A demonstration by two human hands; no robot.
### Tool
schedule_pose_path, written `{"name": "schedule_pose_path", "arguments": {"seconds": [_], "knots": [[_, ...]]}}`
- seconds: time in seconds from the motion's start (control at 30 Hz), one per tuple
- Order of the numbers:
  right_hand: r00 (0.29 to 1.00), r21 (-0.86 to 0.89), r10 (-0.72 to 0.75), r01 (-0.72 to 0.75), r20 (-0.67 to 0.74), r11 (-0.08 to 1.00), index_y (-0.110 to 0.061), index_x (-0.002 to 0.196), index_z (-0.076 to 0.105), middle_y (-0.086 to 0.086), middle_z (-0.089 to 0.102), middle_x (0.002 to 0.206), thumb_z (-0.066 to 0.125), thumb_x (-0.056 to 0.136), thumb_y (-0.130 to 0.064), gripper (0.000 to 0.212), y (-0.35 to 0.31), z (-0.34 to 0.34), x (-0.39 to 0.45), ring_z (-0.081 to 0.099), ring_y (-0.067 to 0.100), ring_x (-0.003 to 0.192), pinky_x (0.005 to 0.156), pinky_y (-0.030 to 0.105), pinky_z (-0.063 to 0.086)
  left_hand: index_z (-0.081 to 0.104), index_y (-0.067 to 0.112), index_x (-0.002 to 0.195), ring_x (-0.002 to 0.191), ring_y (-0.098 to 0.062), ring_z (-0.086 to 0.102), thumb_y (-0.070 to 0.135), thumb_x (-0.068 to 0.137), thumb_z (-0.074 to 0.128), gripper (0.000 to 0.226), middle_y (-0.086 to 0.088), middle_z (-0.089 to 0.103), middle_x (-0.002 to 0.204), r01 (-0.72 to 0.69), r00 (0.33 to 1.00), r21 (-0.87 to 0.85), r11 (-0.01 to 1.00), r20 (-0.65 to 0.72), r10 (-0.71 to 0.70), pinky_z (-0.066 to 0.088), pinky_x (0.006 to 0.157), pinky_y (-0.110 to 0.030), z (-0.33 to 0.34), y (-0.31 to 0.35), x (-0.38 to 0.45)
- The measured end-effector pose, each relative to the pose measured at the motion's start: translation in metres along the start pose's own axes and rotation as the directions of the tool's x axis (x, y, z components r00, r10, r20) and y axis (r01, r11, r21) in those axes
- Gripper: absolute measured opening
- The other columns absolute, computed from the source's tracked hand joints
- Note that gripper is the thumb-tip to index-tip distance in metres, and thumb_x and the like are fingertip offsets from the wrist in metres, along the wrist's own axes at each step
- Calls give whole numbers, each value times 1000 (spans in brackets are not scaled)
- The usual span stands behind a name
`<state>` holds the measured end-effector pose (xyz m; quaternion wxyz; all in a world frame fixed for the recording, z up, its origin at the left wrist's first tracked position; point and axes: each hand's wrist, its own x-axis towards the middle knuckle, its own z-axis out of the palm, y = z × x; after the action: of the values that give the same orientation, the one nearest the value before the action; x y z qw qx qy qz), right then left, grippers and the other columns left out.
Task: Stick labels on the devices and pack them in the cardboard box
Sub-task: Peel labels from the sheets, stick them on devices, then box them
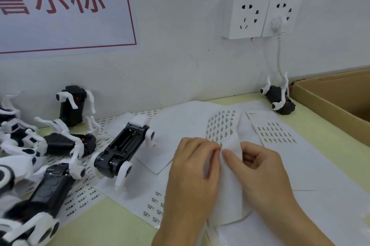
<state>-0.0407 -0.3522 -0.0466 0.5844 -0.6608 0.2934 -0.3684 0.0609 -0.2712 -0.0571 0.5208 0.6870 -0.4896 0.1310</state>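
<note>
The table (312,125) carries, at its right edge, the open cardboard box (340,97), whose inside is mostly out of frame, so its contents cannot be judged. Loose label sheets (280,131) lie spread across the middle of the table, some running under the toys. A cluster of black-and-white toy robot dogs (50,145) sits at the left, one dog (122,147) lying belly-up just left of the hands with its battery bay exposed; a single dog (279,99) lies on its back near the box, by the wall. Both hands work one curled label sheet (230,165) near the table's front. The left hand (192,173) pinches the sheet's edge between thumb and fingers; the right hand (258,167) is curled round the opposite side, thumb pressed on the paper. Judgement: the step in hand is peeling a label, with no label visibly free yet. The next move calls for lifting one sticker cleanly without creasing and carrying it to the upturned dog.
</note>
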Motion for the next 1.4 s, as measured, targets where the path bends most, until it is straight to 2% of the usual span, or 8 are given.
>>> {"name": "schedule_pose_path", "arguments": {"seconds": [0.33, 0.6, 0.7, 0.77, 0.9, 1.07, 1.2, 1.4], "knots": [[999, -110, -44, 45, 18, 993, -7, 69, 71, 24, 62, 68, 67, 85, -19, 20, 4, 3, -3, 50, 15, 58, 54, 29, 40, 67, 14, 84, 87, -12, 57, 25, 91, 52, 20, 9, 62, 84, -6, 998, 31, 999, 62, 4, 45, 73, -24, -3, -4, -1], [997, -125, -69, 72, 30, 989, -6, 70, 73, 22, 67, 70, 65, 90, -12, 22, 2, 1, -3, 60, 31, 62, 64, 48, 51, 66, 9, 75, 75, -20, 58, 19, 88, 56, 19, 2, 62, 75, -130, 991, 178, 975, -2, 133, 47, 66, -31, -2, -3, 0], [997, -128, -73, 78, 40, 989, -3, 71, 72, 24, 66, 70, 65, 90, -10, 21, 2, 2, -3, 58, 32, 62, 60, 42, 48, 65, 7, 71, 71, -21, 56, 17, 88, 56, 21, 0, 60, 71, -154, 987, 214, 965, -13, 160, 47, 62, -33, -1, -3, 0], [996, -123, -77, 83, 51, 989, -4, 71, 72, 24, 65, 69, 65, 90, -8, 22, 1, 2, -4, 57, 21, 61, 58, 34, 45, 64, 7, 69, 70, -22, 56, 16, 87, 55, 21, -1, 60, 70, -149, 987, 224, 963, -23, 158, 46, 60, -34, -1, -3, 1], [995, -107, -76, 82, 59, 991, -13, 71, 76, 13, 68, 64, 65, 89, -7, 22, -1, 4, -4, 59, 12, 60, 57, 28, 45, 64, 7, 70, 71, -23, 57, 18, 85, 55, 20, 0, 60, 71, -120, 991, 211, 970, -30, 130, 45, 60, -33, -2, -3, 1], [996, -111, -76, 81, 50, 991, -4, 70, 72, 24, 63, 68, 65, 88, -12, 21, -1, 2, -5, 54, 17, 61, 57, 39, 44, 65, 11, 79, 78, -18, 56, 22, 89, 54, 19, 4, 61, 78, -87, 996, 147, 985, 21, 85, 45, 66, -28, -4, -1, -1], [994, -116, -94, 101, 61, 988, -6, 66, 72, 23, 59, 63, 65, 89, -10, 24, -3, 0, -4, 49, 12, 57, 56, 29, 40, 65, 14, 85, 85, -12, 55, 24, 93, 52, 18, 9, 61, 84, -28, 996, 88, 996, 85, 20, 44, 70, -24, -6, -2, -2], [993, -140, -78, 90, 88, 986, 5, 71, 67, 32, 54, 68, 68, 89, -13, 26, 0, -3, -4, 45, 18, 60, 58, 31, 37, 65, 15, 85, 84, -10, 54, 17, 91, 58, 10, 11, 61, 82, 25, 991, 56, 998, 128, -32, 43, 70, -23, -7, -2, -1]]}}
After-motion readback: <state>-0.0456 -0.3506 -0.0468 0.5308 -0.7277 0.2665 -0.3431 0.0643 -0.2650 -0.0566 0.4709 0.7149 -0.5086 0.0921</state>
